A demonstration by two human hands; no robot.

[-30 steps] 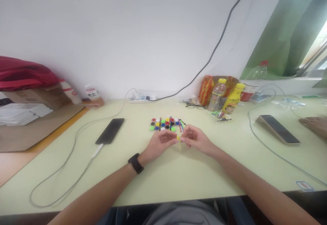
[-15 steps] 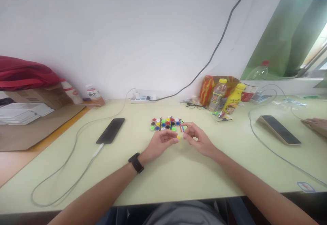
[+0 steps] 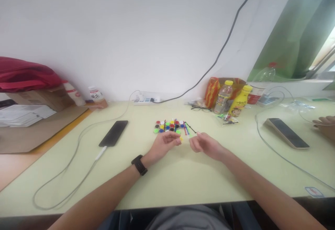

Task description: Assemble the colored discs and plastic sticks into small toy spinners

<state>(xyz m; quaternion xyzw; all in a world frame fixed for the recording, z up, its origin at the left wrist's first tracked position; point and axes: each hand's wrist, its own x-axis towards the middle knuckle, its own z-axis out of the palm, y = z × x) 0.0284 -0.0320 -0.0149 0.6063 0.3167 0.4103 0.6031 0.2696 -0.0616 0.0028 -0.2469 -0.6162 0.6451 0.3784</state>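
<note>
My left hand (image 3: pixel 164 144), with a black watch on its wrist, pinches a small yellow piece (image 3: pixel 181 138) at its fingertips. Just to its right, my right hand (image 3: pixel 204 143) is curled with its fingers closed on a thin stick I can barely see. Both hands hover over the pale yellow-green table (image 3: pixel 172 177). Right behind them lies a cluster of small coloured caps (image 3: pixel 167 127) in red, green, blue, yellow and black, with a few thin coloured sticks (image 3: pixel 186 128) at its right side.
A black phone (image 3: pixel 113 133) on a white cable lies to the left. Bottles and snack bags (image 3: pixel 228 98) stand at the back right, with a power strip (image 3: pixel 144 100) by the wall. Another phone (image 3: pixel 287 133) and another person's hand (image 3: pixel 324 124) are at the far right.
My hands have drawn slightly apart; the right hand moved a little to the right and lower. The yellow stick that hung between them a second ago no longer shows.
</note>
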